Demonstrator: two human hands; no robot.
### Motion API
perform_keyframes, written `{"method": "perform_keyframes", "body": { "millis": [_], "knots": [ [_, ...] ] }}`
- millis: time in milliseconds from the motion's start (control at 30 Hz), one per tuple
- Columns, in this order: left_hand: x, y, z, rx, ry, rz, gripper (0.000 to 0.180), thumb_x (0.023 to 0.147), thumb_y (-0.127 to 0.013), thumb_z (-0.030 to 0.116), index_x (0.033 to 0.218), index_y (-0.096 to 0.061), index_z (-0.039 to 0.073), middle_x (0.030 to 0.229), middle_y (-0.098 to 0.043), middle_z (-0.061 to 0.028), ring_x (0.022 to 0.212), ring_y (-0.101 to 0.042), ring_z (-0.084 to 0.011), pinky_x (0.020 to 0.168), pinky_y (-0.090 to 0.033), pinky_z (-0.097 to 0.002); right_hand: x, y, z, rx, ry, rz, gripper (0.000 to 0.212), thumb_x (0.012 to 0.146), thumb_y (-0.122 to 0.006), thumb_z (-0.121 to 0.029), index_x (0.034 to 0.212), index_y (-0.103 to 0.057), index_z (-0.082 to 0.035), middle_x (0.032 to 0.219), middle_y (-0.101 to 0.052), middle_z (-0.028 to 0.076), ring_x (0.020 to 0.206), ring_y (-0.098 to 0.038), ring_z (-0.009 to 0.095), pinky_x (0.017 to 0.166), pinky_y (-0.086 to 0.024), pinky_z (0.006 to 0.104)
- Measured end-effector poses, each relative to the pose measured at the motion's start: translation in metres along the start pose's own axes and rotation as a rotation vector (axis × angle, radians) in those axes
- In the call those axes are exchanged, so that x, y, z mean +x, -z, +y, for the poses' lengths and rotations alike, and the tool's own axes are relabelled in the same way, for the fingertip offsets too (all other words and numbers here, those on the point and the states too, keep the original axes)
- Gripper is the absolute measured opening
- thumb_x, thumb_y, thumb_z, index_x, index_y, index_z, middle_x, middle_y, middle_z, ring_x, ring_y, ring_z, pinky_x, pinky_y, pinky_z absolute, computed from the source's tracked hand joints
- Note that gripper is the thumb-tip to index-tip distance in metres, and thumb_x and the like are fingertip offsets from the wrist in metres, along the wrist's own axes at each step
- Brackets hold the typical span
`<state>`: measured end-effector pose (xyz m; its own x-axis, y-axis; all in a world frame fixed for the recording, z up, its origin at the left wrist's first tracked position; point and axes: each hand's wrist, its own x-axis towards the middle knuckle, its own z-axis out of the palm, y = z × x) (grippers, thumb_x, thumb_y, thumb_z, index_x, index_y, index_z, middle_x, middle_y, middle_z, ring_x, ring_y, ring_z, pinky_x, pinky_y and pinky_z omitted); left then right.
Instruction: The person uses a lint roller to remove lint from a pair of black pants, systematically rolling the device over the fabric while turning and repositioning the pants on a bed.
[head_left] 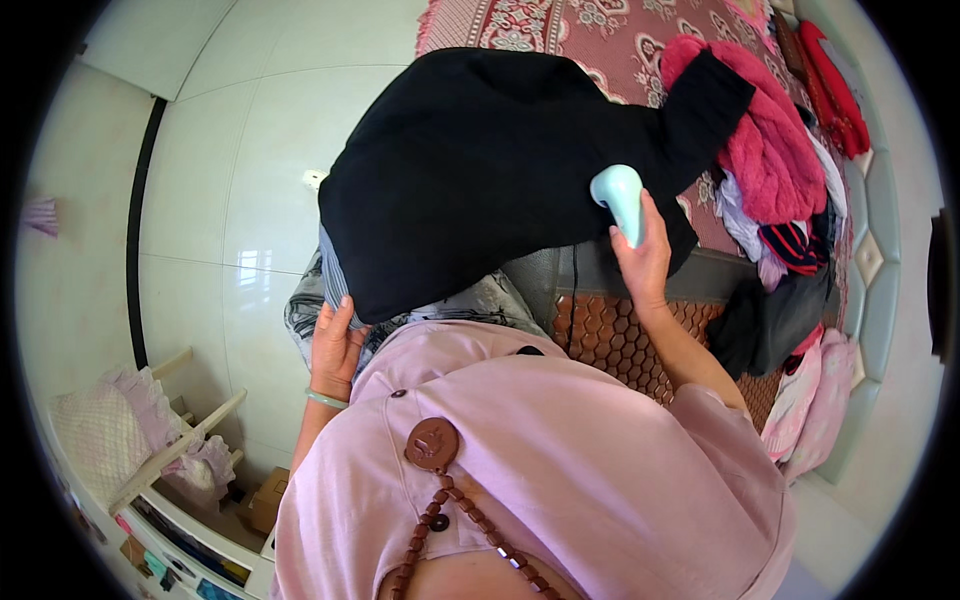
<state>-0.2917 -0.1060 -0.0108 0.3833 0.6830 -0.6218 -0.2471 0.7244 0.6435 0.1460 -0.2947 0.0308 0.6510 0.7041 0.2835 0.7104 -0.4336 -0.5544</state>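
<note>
A black garment (pixel 470 180) lies spread across my lap and over the edge of the bed, one sleeve (pixel 705 105) stretched out to the far right. My right hand (pixel 645 255) is closed round the handle of a mint-green fabric shaver (pixel 622 200). The shaver's round head rests on or just above the black cloth; I cannot tell whether it touches. At the near left corner of the garment, my left hand (pixel 338 345) pinches the hem, where a grey striped lining (pixel 333 265) shows.
On the right stands a bed with a patterned red cover (pixel 520 25) and a brown beaded mat (pixel 620 325). A pink fleece (pixel 775 160) and other clothes are heaped there. A dark cord (pixel 573 290) hangs near the shaver. To the left are a tiled floor (pixel 200 210) and a wooden chair (pixel 190 445).
</note>
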Motion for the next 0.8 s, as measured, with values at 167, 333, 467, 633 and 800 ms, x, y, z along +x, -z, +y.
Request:
{"method": "perform_keyframes", "body": {
  "millis": [167,333,467,633,800],
  "knots": [
    [0.001,-0.008,0.005,0.023,-0.01,0.009,0.044,0.103,-0.067,0.022,0.143,-0.053,0.013,0.134,-0.066,-0.004,0.114,-0.067,-0.017,0.088,-0.057,-0.034,0.029,-0.06,-0.065,0.162,0.362,-0.095,0.073,0.075,-0.084,-0.007,0.142,-0.056,-0.005,0.135,-0.063,0.018,0.123,-0.062,0.037,0.105,-0.049,0.0424],
    [-0.022,-0.004,0.025,0.038,-0.031,0.022,0.042,0.102,-0.066,0.013,0.142,-0.054,0.007,0.133,-0.067,-0.0072,0.116,-0.067,-0.0181,0.093,-0.057,-0.0339,0.081,-0.101,-0.094,0.197,0.494,-0.061,0.075,0.073,-0.083,-0.007,0.142,-0.054,-0.005,0.124,-0.063,0.019,0.113,-0.063,0.039,0.097,-0.051,0.0447],
    [-0.039,0.017,0.032,0.017,-0.047,-0.018,0.04,0.101,-0.064,0.007,0.139,-0.056,0.003,0.131,-0.068,-0.0093,0.114,-0.068,-0.0184,0.096,-0.056,-0.0325,0.104,-0.096,-0.045,0.046,0.449,0.026,0.074,0.072,-0.082,-0.004,0.141,-0.055,-0.004,0.117,-0.064,0.019,0.105,-0.064,0.04,0.093,-0.052,0.0462],
    [-0.051,0.043,0.03,0.054,-0.042,-0.088,0.038,0.1,-0.064,0.006,0.136,-0.058,0.001,0.13,-0.069,-0.0106,0.113,-0.068,-0.0183,0.098,-0.054,-0.0319,0.089,-0.042,0.036,-0.086,0.174,-0.029,0.073,0.08,-0.079,-0.005,0.148,-0.051,-0.005,0.135,-0.062,0.021,0.124,-0.061,0.039,0.106,-0.049,0.042],
    [-0.042,0.044,0.026,0.088,0.012,-0.117,0.038,0.1,-0.066,0.008,0.136,-0.058,0.001,0.13,-0.069,-0.0093,0.113,-0.068,-0.0177,0.1,-0.053,-0.0334,0.099,-0.048,0.003,0.093,0.02,0.087,0.071,0.082,-0.078,-0.007,0.148,-0.051,-0.005,0.138,-0.062,0.019,0.126,-0.062,0.033,0.107,-0.048,0.0387]
  ]
}}
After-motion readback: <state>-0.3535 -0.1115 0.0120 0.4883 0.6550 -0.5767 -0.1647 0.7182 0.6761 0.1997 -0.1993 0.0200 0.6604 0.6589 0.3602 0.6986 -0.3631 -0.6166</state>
